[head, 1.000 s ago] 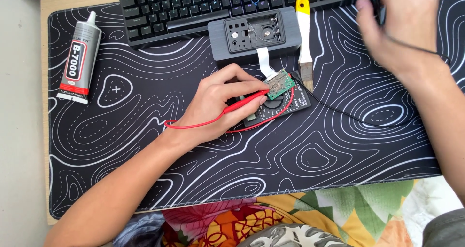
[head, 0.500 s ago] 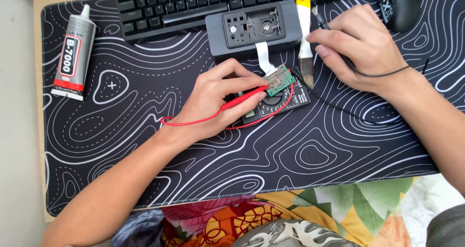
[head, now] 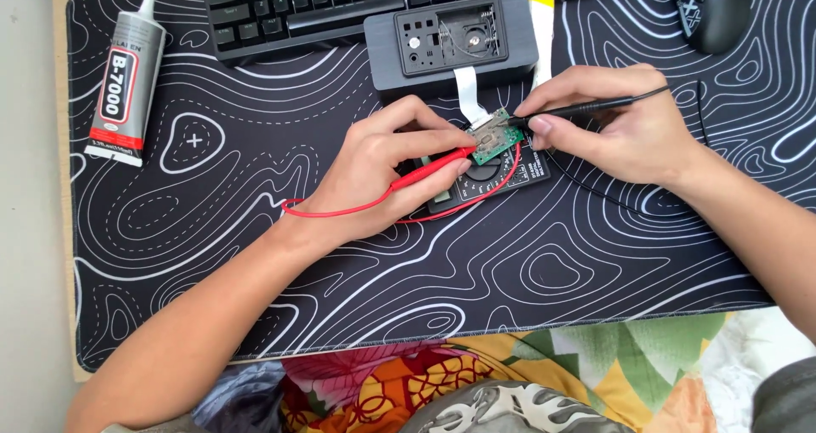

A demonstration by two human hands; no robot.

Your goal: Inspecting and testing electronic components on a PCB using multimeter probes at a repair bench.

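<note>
**Here, two probes meet on a tiny green board**

Right now the small green circuit board (head: pixel 493 138) sits near the middle of the black mat (head: pixel 255 254), closer to the far edge of the tabletop. It rests on top of a small black meter (head: pixel 497 178). A white flat ribbon (head: pixel 466 84) joins the board to the open grey case (head: pixel 450 46) just behind it.

The left hand (head: pixel 382 174) has its grip closed on the red probe (head: pixel 429 168), with the tip touching the board. The right hand (head: pixel 608 131) has its grip closed on the black probe (head: pixel 586 107), and that tip touches the board too.

A tip could slide off its spot, because the board is loose and very small. A tug on the red wire (head: pixel 340 208) might drag the board sideways.

The meter's face is mostly hidden under the hands and board. The exact spots the tips touch are too small to see. The keyboard (head: pixel 340 4), the mouse (head: pixel 710 8) and a yellow tool (head: pixel 541 16) are cut off at the far edge. A glue tube (head: pixel 123 84) lies at the far left corner.
</note>
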